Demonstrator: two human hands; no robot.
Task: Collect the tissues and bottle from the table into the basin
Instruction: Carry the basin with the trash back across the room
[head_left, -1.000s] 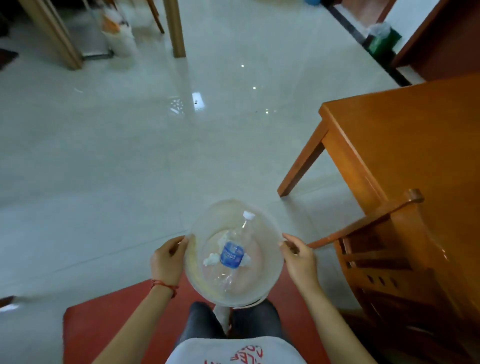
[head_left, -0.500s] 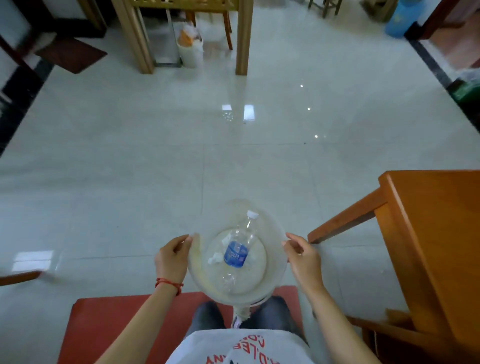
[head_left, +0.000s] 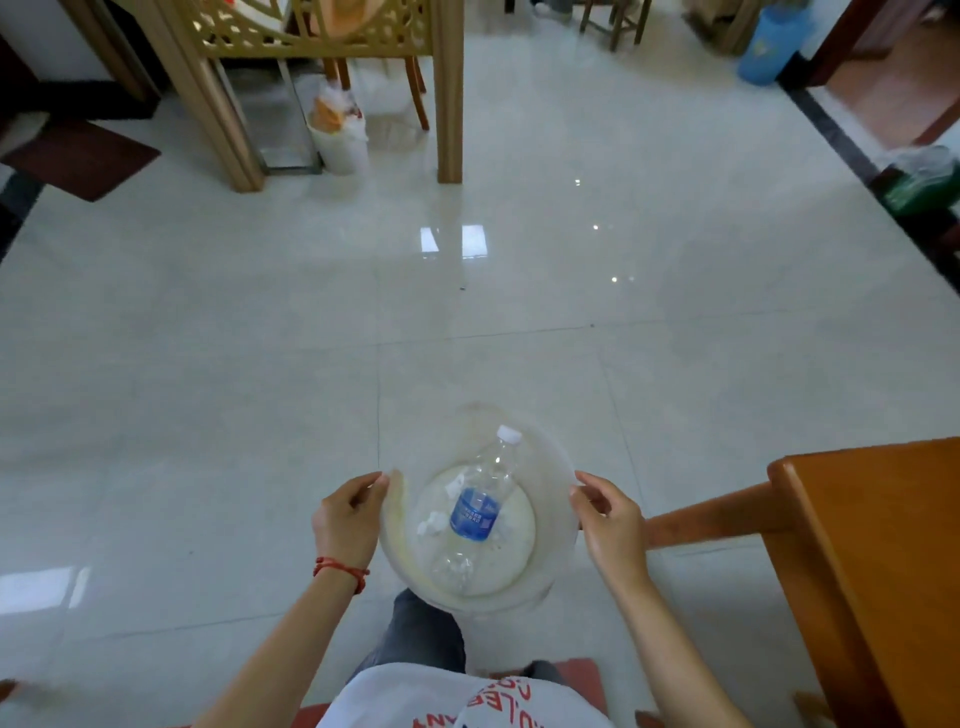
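Over the pale, shiny floor, with the table off to the right, the left hand and right hand clamp opposite rims of the basin, keeping level the bottle and tissues inside.

A glossy pale tiled floor fills the scene. Far left stands a white lined waste bin beside a golden carved wooden screen; far right, a blue plastic bin.
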